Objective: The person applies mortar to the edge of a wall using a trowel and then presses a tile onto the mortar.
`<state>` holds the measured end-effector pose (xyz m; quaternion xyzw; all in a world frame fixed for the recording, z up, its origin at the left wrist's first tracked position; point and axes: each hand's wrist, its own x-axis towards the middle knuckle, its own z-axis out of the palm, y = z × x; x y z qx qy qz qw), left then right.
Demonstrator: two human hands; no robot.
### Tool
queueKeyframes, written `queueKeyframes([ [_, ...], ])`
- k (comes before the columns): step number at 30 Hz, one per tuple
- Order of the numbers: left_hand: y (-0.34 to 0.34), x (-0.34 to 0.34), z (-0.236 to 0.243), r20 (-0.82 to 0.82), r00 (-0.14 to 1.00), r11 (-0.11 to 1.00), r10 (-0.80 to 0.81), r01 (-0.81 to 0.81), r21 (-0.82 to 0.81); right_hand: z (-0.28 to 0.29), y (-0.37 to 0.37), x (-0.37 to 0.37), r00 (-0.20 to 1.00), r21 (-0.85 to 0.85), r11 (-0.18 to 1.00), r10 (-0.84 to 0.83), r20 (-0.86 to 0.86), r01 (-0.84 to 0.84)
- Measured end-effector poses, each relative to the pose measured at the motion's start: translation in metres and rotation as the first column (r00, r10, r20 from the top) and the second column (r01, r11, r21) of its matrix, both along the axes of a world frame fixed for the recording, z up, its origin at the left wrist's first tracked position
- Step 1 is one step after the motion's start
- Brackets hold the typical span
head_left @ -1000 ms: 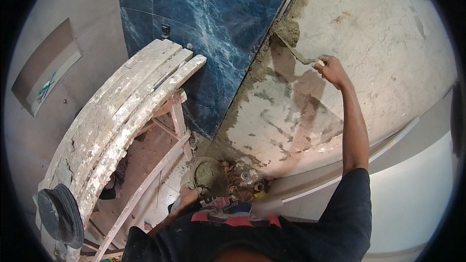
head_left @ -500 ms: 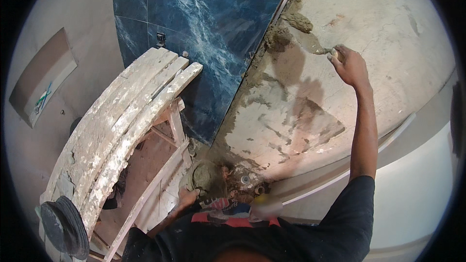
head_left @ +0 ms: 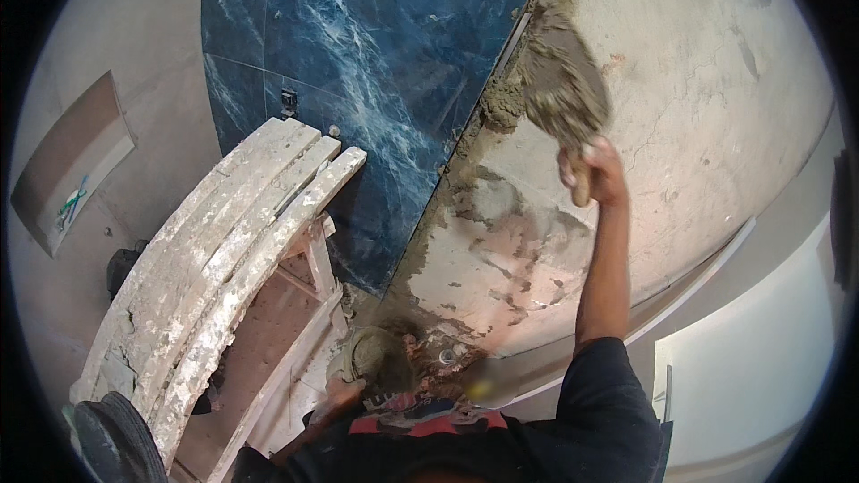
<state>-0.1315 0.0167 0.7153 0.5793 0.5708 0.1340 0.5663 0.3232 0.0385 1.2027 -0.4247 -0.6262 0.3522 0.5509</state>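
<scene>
The right hand (head_left: 598, 172) is raised against the wall (head_left: 716, 98), its fingers clamped round the handle of a trowel (head_left: 564, 89). The trowel blade points up and left, loaded with grey mortar, and lies flat against the bare plaster just beside the edge of the blue marbled tiles (head_left: 376, 63). A ragged strip of mortar (head_left: 488, 116) runs down the wall along that tile edge. The left hand (head_left: 335, 394) is low by the chest, next to a lump of mortar (head_left: 371, 356); whether its fingers are apart or together I cannot tell. To the left stands a wooden trestle (head_left: 233, 268) topped with plaster-caked planks, and a dark cap (head_left: 112, 434) sits at its near end
</scene>
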Motion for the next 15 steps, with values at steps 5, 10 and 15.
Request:
queueKeyframes([
  [5, 0.004, -0.004, -0.014, 0.104, 0.993, 0.996, 0.060, -0.052, -0.078, -0.042, 0.033, 0.069, 0.884, -0.084, 0.884, -0.465, -0.043, 0.461],
  [10, 0.007, -0.006, 0.028, -0.102, 0.993, 0.996, 0.066, -0.072, -0.061, -0.013, 0.014, 0.037, 0.839, -0.087, 0.844, -0.506, 0.203, 0.530],
  [15, 0.014, -0.006, -0.001, -0.081, 0.996, 0.999, 0.039, -0.041, -0.024, -0.012, 0.021, 0.047, 0.669, -0.090, 0.745, -0.530, 0.521, 0.661],
])
